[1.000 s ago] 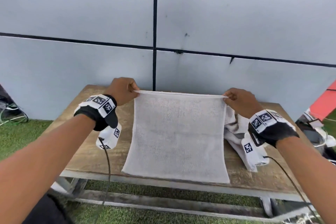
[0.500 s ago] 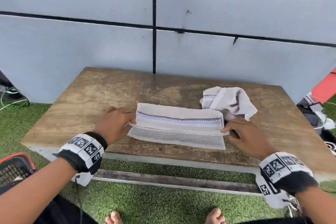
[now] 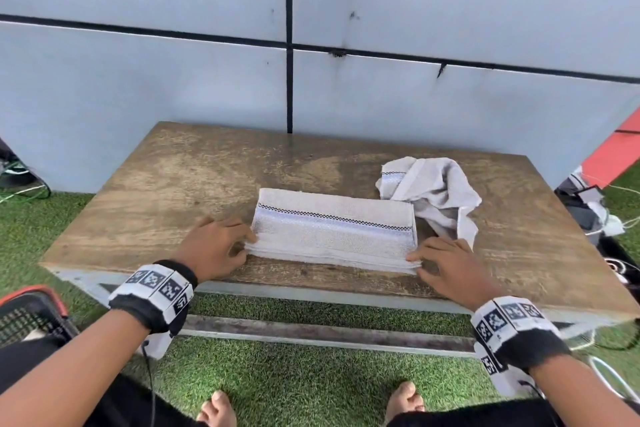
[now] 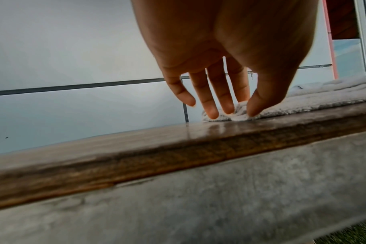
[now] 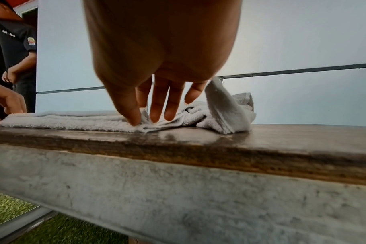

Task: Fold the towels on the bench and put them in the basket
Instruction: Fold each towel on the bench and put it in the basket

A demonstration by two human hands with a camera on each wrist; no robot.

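Note:
A white towel (image 3: 332, 229) with a black checked stripe lies folded into a long strip near the front of the wooden bench (image 3: 190, 191). My left hand (image 3: 247, 246) pinches its left front corner between thumb and fingertips, as the left wrist view shows (image 4: 238, 112). My right hand (image 3: 415, 258) pinches the right front corner, where the cloth bunches between thumb and fingers (image 5: 144, 120). A second towel (image 3: 433, 191) lies crumpled behind the strip's right end. The black mesh basket (image 3: 27, 312) with a red rim stands on the grass at the lower left.
A grey panelled wall backs the bench. Cables and dark gear lie on the grass at the far right (image 3: 588, 208) and far left. My bare feet stand in front of the bench frame. Another person (image 5: 19, 49) stands at the left in the right wrist view.
A second ago both hands held the towel up, hanging open. They have brought it down and folded it over onto the bench into a strip, and still hold its front corners.

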